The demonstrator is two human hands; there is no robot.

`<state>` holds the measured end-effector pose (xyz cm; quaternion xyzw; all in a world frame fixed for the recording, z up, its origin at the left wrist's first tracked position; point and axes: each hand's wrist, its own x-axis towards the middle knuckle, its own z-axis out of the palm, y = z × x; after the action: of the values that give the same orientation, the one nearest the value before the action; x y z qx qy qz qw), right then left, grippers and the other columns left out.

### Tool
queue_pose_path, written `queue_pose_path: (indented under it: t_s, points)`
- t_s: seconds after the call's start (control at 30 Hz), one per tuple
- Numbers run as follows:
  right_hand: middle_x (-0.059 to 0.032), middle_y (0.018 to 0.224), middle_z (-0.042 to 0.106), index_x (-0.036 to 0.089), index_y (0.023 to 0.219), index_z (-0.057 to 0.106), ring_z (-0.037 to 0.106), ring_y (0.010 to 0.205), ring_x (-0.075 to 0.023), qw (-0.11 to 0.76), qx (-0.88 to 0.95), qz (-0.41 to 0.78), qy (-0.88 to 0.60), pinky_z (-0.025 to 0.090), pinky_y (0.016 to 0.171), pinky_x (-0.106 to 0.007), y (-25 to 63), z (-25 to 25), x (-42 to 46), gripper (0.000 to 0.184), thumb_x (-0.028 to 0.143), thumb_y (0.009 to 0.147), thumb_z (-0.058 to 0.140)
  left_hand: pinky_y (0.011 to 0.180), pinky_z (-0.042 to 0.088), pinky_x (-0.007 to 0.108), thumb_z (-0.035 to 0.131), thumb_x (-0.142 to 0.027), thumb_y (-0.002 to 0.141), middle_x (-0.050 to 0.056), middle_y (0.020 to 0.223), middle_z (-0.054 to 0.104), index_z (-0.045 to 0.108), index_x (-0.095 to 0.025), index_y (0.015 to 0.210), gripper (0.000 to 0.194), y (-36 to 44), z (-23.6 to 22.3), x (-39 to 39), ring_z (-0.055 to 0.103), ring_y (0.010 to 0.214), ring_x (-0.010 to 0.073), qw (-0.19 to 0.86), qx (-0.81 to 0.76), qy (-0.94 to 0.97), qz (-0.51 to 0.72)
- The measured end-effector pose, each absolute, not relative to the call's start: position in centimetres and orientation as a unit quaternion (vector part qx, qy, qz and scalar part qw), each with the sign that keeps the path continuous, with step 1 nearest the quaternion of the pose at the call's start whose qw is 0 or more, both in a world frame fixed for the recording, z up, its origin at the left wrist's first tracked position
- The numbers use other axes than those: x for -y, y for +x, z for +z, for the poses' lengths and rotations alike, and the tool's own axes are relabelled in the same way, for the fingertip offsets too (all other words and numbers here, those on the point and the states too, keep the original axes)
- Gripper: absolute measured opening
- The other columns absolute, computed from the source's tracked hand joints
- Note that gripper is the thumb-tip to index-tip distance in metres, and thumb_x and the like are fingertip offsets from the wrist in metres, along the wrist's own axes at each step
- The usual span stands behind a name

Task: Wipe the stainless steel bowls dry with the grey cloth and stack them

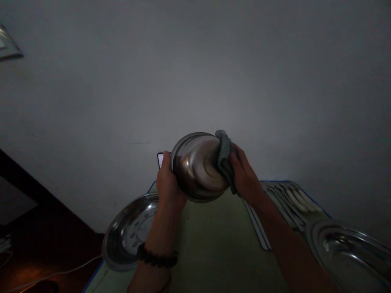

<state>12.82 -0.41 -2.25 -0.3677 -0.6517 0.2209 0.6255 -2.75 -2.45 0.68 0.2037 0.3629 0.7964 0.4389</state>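
A shiny metal bowl (195, 162) is held up above the table, tilted so that its rounded outside and base face me. My left hand (169, 183) grips its rim on the left side, thumb up. On the right, my right hand (244, 171) is closed on a folded grey-green cloth (225, 156), which presses against the bowl's base. The fingers behind the bowl and the cloth are partly hidden. The inside of the bowl is out of sight.
A wide metal basin (122, 232) stands at the table's left edge, and another metal dish (354, 248) at the right. Several utensils (293, 199) lie at the back right. Behind the bowl a phone (160, 158) leans near the wall (195, 73). The table (214, 248) has a greenish top.
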Motion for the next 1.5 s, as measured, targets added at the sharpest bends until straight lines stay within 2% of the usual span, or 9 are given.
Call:
queue_pose_path:
  t_s: [0.2, 0.3, 0.57, 0.77, 0.9, 1.07, 1.23, 1.4, 1.5]
  points:
    - [-0.0097, 0.153, 0.03, 0.025, 0.147, 0.024, 0.026, 0.143, -0.0218, 0.623, 0.687, 0.14, -0.347, 0.023, 0.117, -0.049, 10.7, -3.6, 0.7, 0.053, 0.046, 0.099, 0.024, 0.084, 0.054, 0.026, 0.05, -0.037, 0.091, 0.004, 0.112, 0.071, 0.069, -0.018, 0.105, 0.03, -2.1, 0.6, 1.7, 0.064, 0.108, 0.0184, 0.442, -0.332, 0.1, 0.827]
    - [-0.01, 0.155, 0.023, 0.027, 0.15, 0.014, 0.02, 0.145, -0.022, 0.6, 0.722, 0.071, -0.337, 0.022, 0.118, -0.052, 10.8, -3.6, 0.9, 0.056, 0.043, 0.099, 0.027, 0.088, 0.053, 0.027, 0.043, -0.038, 0.095, 0.006, 0.119, 0.07, 0.068, -0.017, 0.109, 0.036, -2.2, 0.9, 1.7, 0.061, 0.116, 0.0195, 0.459, -0.324, 0.108, 0.82]
    - [-0.0096, 0.157, 0.018, 0.033, 0.15, 0.013, 0.019, 0.145, -0.0278, 0.532, 0.794, 0.012, -0.296, 0.021, 0.116, -0.057, 13.9, -3.0, -0.3, 0.073, 0.047, 0.09, 0.052, 0.096, 0.049, 0.029, 0.038, -0.027, 0.098, 0.008, 0.09, 0.076, 0.07, -0.011, 0.095, 0.036, -2.7, 1.1, 1.9, 0.065, 0.106, 0.0175, 0.548, -0.255, 0.184, 0.775]
    - [-0.0065, 0.157, 0.019, 0.034, 0.148, 0.018, 0.013, 0.147, -0.0277, 0.516, 0.803, -0.033, -0.297, 0.019, 0.117, -0.057, 13.7, -2.2, 0.3, 0.074, 0.045, 0.087, 0.058, 0.098, 0.048, 0.033, 0.039, -0.031, 0.098, 0.008, 0.098, 0.076, 0.07, -0.016, 0.105, 0.036, -1.7, 1.1, 2.5, 0.064, 0.11, 0.0195, 0.553, -0.206, 0.289, 0.754]
    - [-0.0085, 0.151, 0.029, 0.034, 0.146, 0.022, 0.025, 0.142, -0.0297, 0.539, 0.779, -0.041, -0.318, 0.024, 0.115, -0.058, 12.5, -1.7, 1.5, 0.072, 0.044, 0.086, 0.06, 0.102, 0.045, 0.037, 0.04, -0.036, 0.097, 0.011, 0.106, 0.074, 0.07, -0.014, 0.107, 0.038, -0.6, 0.9, 3.2, 0.061, 0.115, 0.0229, 0.594, -0.179, 0.339, 0.707]
    - [-0.0116, 0.144, 0.036, 0.029, 0.142, 0.032, 0.034, 0.137, -0.0294, 0.598, 0.719, -0.045, -0.351, 0.03, 0.113, -0.055, 11.4, -1.2, 2.6, 0.065, 0.032, 0.084, 0.06, 0.104, 0.042, 0.04, 0.051, -0.036, 0.093, 0.011, 0.104, 0.074, 0.072, -0.014, 0.098, 0.031, 0.6, -0.2, 3.7, 0.059, 0.117, 0.0255, 0.628, -0.165, 0.363, 0.668]
    - [-0.0099, 0.146, 0.033, 0.031, 0.141, 0.033, 0.03, 0.14, -0.0283, 0.61, 0.711, -0.043, -0.347, 0.028, 0.114, -0.055, 11.7, -0.9, 2.5, 0.064, 0.028, 0.083, 0.06, 0.104, 0.041, 0.04, 0.058, -0.035, 0.088, 0.011, 0.101, 0.074, 0.073, -0.014, 0.091, 0.026, 0.8, -0.3, 3.9, 0.058, 0.118, 0.0268, 0.624, -0.166, 0.385, 0.659]
    - [-0.0081, 0.149, 0.031, 0.033, 0.145, 0.026, 0.029, 0.141, -0.0267, 0.544, 0.791, -0.002, -0.282, 0.026, 0.116, -0.053, 13.0, -1.4, 1.3, 0.074, 0.035, 0.082, 0.065, 0.103, 0.043, 0.039, 0.045, -0.032, 0.094, 0.008, 0.097, 0.075, 0.074, -0.016, 0.09, 0.034, 0.2, 1.1, 3.9, 0.06, 0.116, 0.0237, 0.589, -0.18, 0.357, 0.703]
    - [-0.0091, 0.148, 0.032, 0.032, 0.145, 0.024, 0.03, 0.14, -0.0271, 0.548, 0.791, 0.006, -0.271, 0.027, 0.115, -0.053, 13.2, -2.0, 0.8, 0.077, 0.034, 0.081, 0.067, 0.102, 0.044, 0.036, 0.038, -0.033, 0.097, 0.007, 0.095, 0.076, 0.075, -0.017, 0.091, 0.04, -0.1, 1.5, 4.0, 0.061, 0.115, 0.0219, 0.579, -0.177, 0.363, 0.708]
